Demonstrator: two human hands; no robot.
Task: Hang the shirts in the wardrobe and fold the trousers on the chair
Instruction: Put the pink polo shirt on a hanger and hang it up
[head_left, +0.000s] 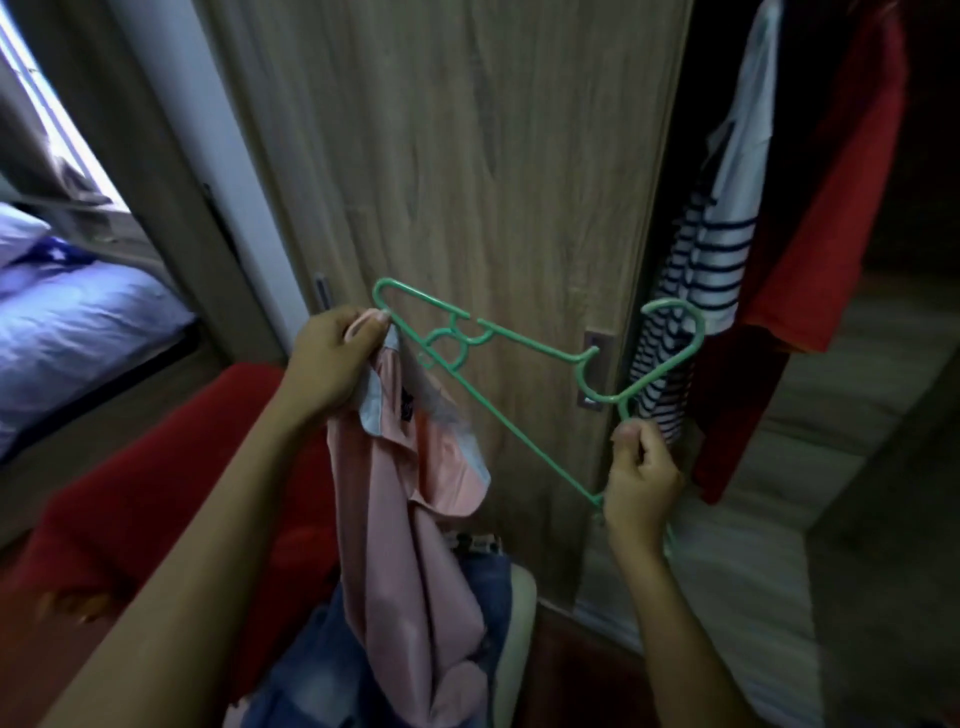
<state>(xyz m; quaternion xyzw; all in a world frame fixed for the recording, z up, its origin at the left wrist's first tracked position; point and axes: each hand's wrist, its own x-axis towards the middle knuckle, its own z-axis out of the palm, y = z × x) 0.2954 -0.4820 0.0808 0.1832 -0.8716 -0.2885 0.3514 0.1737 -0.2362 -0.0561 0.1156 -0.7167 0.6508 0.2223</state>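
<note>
The pink shirt (410, 519) hangs in front of the wardrobe door (467, 156), its collar bunched at the top and its body trailing down onto jeans (311, 660) heaped on a pale chair (522, 592). The left hand (332, 358) pinches the collar, fingers curled tight. One end of a green hanger (519, 435) sits right at that collar; whether it is inside the shirt cannot be told. The hanger lies tilted, its hook up and to the right. The right hand (639, 473) grips the hanger just under the hook, fingers wrapped round it, thumb on top. Beside the hook, in the open wardrobe, hang a striped top (711, 260), a white top (748, 130) and a red top (821, 234). Left of the chair lies red fabric (156, 493), and beyond it a bed (78, 322) by a window
</note>
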